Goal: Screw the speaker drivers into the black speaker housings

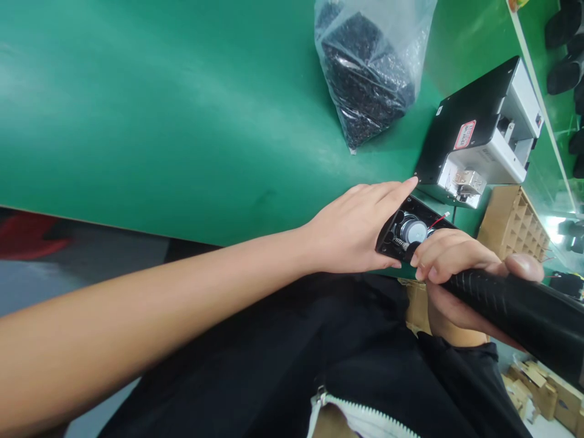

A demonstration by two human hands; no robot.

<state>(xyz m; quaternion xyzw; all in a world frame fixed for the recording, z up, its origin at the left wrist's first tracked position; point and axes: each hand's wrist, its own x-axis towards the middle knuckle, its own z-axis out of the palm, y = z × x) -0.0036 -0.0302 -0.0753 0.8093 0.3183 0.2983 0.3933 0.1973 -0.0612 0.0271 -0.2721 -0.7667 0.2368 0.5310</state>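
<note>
My left hand [353, 228] grips one end of an open black plastic housing [418, 208], with the thumb on the near side and the fingers along the far side. Inside the housing sits a round part with a silver-grey cap [414, 231], and a thin red wire [438, 220] sticks up beside it. My right hand [460, 258] is wrapped round a black power screwdriver [511, 304]. Its tip, with a small spring [400, 243], points into the housing near my left thumb. Whether the bit touches a screw cannot be made out.
A clear plastic bag of small black parts [365, 79] lies on the green table [182, 121]. Beyond the housing stands a black and silver machine [483, 128]. A cardboard divider box [515, 222] is at the right, with cardboard pieces [542, 389] lower down.
</note>
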